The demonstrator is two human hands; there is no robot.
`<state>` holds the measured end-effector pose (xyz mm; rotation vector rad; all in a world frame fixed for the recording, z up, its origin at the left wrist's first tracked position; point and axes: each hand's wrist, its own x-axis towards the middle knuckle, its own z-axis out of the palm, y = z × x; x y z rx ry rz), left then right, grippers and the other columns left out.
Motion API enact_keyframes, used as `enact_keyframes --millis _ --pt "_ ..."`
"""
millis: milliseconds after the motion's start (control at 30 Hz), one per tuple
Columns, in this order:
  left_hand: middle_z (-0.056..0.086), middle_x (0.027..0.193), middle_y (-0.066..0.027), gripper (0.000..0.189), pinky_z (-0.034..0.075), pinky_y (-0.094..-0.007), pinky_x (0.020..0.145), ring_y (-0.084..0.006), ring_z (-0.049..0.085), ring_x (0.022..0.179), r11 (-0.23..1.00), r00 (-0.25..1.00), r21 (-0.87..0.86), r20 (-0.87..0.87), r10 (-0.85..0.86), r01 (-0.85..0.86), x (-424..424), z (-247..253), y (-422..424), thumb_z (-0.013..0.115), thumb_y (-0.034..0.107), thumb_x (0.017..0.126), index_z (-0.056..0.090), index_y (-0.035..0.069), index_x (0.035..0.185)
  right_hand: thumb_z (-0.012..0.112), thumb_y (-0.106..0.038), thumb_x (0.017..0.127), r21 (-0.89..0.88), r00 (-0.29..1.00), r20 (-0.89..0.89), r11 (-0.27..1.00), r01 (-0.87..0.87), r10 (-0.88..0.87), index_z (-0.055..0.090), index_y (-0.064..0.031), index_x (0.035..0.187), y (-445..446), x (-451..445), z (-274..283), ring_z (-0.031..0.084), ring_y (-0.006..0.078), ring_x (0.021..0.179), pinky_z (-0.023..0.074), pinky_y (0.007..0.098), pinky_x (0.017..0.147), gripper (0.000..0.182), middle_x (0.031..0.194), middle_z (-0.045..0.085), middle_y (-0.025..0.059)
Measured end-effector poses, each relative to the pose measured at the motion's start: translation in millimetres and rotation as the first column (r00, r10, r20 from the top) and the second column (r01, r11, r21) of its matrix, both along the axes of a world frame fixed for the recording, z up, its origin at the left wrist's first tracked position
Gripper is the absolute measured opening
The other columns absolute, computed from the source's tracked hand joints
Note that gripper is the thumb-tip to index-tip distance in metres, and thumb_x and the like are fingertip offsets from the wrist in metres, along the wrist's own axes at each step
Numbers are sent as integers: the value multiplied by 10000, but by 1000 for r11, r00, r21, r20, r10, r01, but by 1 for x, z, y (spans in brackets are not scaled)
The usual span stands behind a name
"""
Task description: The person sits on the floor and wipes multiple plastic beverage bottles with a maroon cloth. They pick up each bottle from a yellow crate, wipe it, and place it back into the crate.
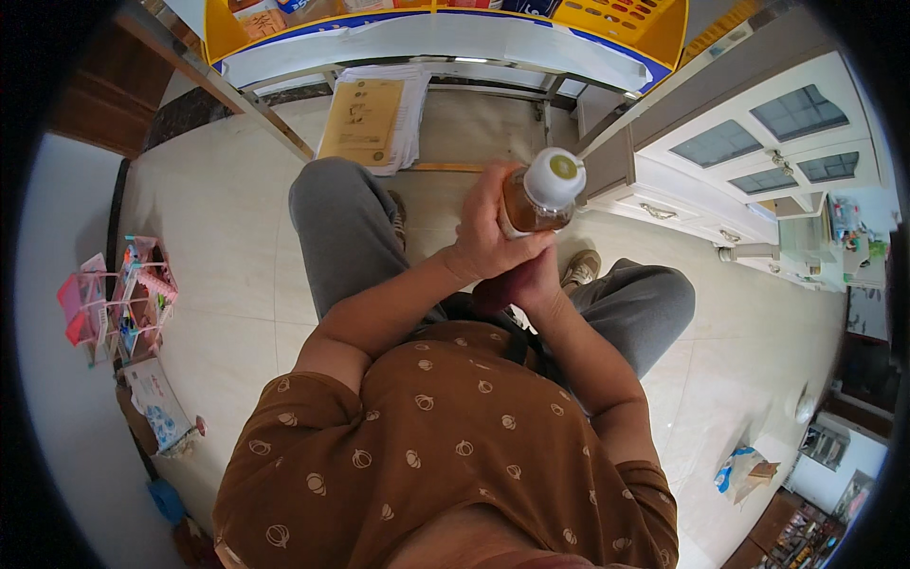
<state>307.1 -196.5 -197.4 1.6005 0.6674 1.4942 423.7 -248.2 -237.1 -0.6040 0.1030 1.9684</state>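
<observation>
In front of my lap I hold a clear bottle of amber-brown drink, its white cap marked with a green disc and tilted up towards me. My left hand is wrapped around the bottle's side, fingers behind it and thumb across the front. Lower down, my right hand is close beneath the bottle and partly covered by my left thumb. Against its palm side is a dark maroon thing, too blurred to name. The bottle's base is hidden, so I cannot tell whether my right hand touches it.
Ahead stands a metal-framed rack with a yellow bin of packaged goods. A stack of papers lies beneath it. A white cabinet is at the right, a pink toy house at the left. A bag lies at lower right.
</observation>
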Motion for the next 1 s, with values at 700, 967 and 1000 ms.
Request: enact_keyframes --millis 700,967,1000 --pt "623 1195 -179 754 508 -386 930 -284 636 1126 998 965 -56 -261 -24 10 6 -2 -4 882 255 719 447 5 1282 482 -362 1036 180 870 376 946 269 -319 547 -62 1280 21 35 -7 601 230 1172 479 389 1017 392 1250 628 91" --pt "648 1126 -165 686 524 -385 860 -262 663 1019 986 932 -168 -361 -44 -19 2 -12 4 878 265 710 479 34 1218 504 -221 1040 568 679 423 759 318 -600 520 -51 1306 16 35 23 609 196 1116 485 359 988 316 1241 622 86" --pt "649 1124 -162 688 520 -383 870 -257 660 1024 977 920 -215 -383 -82 -2 4 -14 3 876 252 708 479 31 1225 505 -211 1039 585 668 428 750 309 -608 514 -42 1315 15 37 23 612 194 1104 487 357 984 324 1244 620 88"
